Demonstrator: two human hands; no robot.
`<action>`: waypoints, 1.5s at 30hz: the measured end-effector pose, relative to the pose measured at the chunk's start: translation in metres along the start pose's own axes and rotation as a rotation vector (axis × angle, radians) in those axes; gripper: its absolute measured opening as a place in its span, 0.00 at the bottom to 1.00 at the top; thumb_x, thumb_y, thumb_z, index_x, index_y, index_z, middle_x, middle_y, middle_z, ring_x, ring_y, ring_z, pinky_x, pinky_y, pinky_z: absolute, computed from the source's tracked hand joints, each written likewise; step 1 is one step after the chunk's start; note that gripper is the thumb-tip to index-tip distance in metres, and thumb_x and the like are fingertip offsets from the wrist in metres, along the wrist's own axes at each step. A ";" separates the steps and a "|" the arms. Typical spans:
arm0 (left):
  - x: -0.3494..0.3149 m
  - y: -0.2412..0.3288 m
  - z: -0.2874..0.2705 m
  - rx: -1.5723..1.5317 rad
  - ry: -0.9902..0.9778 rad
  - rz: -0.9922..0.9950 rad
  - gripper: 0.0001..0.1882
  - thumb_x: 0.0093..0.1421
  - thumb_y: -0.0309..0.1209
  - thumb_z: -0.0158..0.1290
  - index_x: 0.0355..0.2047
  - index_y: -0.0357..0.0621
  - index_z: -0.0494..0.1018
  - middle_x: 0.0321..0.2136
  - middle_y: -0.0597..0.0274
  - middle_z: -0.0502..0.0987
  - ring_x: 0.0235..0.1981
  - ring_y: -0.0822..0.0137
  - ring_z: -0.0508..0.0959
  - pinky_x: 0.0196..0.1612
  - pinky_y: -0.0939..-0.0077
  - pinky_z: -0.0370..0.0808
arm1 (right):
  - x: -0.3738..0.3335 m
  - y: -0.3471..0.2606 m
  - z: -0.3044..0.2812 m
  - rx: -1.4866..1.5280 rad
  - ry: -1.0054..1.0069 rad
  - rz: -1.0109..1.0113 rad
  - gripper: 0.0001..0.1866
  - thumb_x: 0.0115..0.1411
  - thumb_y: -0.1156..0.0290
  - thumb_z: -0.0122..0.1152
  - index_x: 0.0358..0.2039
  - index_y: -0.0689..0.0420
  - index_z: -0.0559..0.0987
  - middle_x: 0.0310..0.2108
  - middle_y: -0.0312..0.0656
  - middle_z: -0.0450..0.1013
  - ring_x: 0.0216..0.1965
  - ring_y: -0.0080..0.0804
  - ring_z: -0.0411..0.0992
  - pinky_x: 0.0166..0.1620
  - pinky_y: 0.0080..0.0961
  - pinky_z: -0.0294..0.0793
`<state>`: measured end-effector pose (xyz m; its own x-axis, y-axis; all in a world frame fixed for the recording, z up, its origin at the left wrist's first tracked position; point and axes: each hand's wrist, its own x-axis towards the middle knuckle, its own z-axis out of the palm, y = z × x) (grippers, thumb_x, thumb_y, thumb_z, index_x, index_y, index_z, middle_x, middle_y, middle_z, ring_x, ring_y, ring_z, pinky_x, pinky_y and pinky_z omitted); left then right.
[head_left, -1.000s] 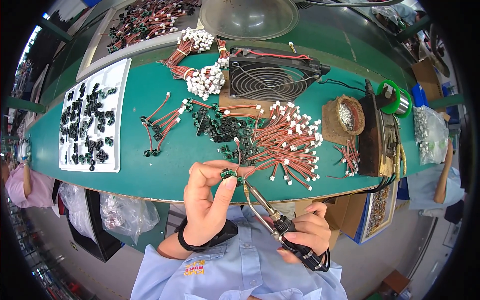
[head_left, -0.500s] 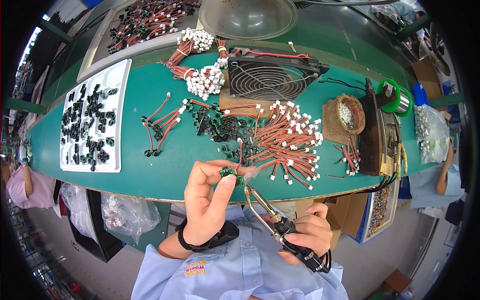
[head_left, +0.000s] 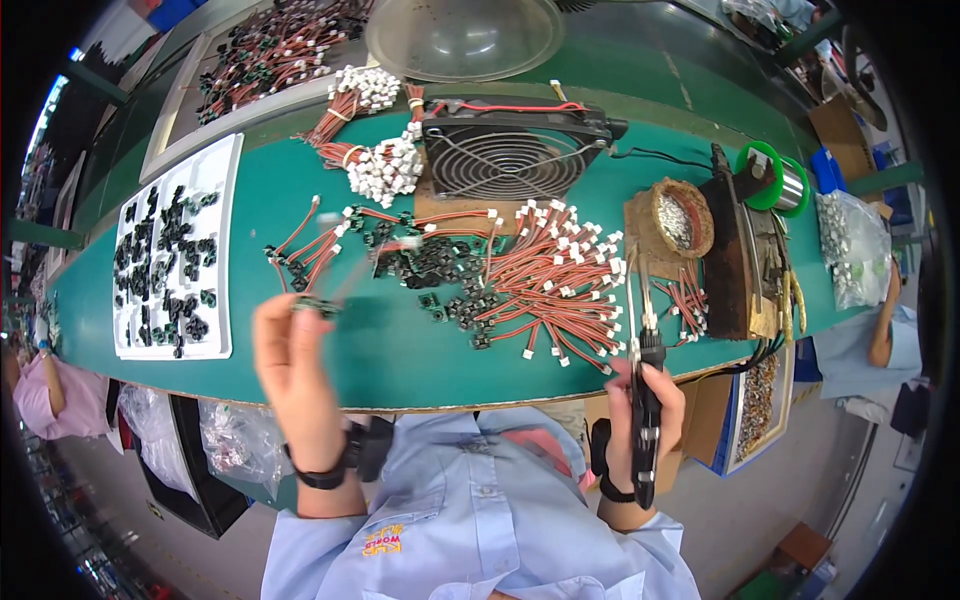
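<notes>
Clearly lettered shirt (head_left: 480, 520), handheld soldering iron (head_left: 647, 415)

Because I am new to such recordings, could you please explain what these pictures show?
There is no robot: a person works with two bare hands. Every picture comes from a wide fisheye camera worn on the head, looking down, so straight edges bend. The left hand holds a small green part, blurred here; the right hand holds a black soldering iron. On the green table lie red wires with white plugs, a black fan and a white tray of small dark parts.
</notes>
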<state>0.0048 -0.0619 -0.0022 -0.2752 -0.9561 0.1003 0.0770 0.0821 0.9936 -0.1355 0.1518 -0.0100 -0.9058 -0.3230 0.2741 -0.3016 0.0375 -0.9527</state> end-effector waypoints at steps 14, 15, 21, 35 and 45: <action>0.002 0.002 -0.040 0.379 0.133 0.068 0.17 0.61 0.26 0.46 0.50 0.36 0.64 0.36 0.65 0.70 0.32 0.79 0.67 0.37 0.85 0.64 | 0.025 0.024 0.008 -0.714 -0.310 -0.518 0.19 0.40 0.80 0.65 0.34 0.55 0.72 0.23 0.36 0.69 0.26 0.35 0.67 0.42 0.31 0.61; -0.002 0.008 -0.033 0.390 0.142 0.095 0.16 0.60 0.25 0.47 0.49 0.35 0.65 0.35 0.64 0.70 0.31 0.79 0.67 0.36 0.85 0.64 | 0.025 0.025 0.008 -0.688 -0.319 -0.514 0.18 0.40 0.80 0.65 0.34 0.55 0.72 0.24 0.37 0.69 0.26 0.35 0.67 0.41 0.31 0.62; -0.032 0.026 0.019 0.439 -0.509 0.308 0.13 0.50 0.21 0.56 0.38 0.39 0.71 0.32 0.57 0.71 0.28 0.68 0.71 0.34 0.79 0.68 | 0.015 0.015 0.011 -0.291 -0.255 -0.393 0.18 0.41 0.78 0.61 0.36 0.54 0.73 0.25 0.37 0.69 0.24 0.34 0.68 0.30 0.27 0.67; -0.045 0.028 0.050 0.482 -0.854 0.538 0.11 0.44 0.20 0.58 0.29 0.40 0.71 0.28 0.62 0.71 0.26 0.62 0.71 0.30 0.72 0.68 | 0.011 -0.011 0.006 -0.133 -0.632 -0.385 0.19 0.44 0.80 0.60 0.40 0.55 0.73 0.29 0.41 0.72 0.23 0.30 0.70 0.24 0.21 0.68; -0.045 0.031 0.046 0.357 -0.824 0.379 0.07 0.48 0.18 0.55 0.29 0.37 0.71 0.28 0.56 0.74 0.28 0.58 0.74 0.31 0.72 0.71 | 0.018 -0.019 0.019 0.106 -0.511 -0.298 0.21 0.45 0.86 0.62 0.39 0.57 0.69 0.30 0.47 0.73 0.23 0.29 0.72 0.25 0.19 0.71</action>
<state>-0.0245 -0.0036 0.0263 -0.8867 -0.3633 0.2862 0.0413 0.5541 0.8314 -0.1407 0.1275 0.0105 -0.5213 -0.7196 0.4587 -0.4656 -0.2107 -0.8596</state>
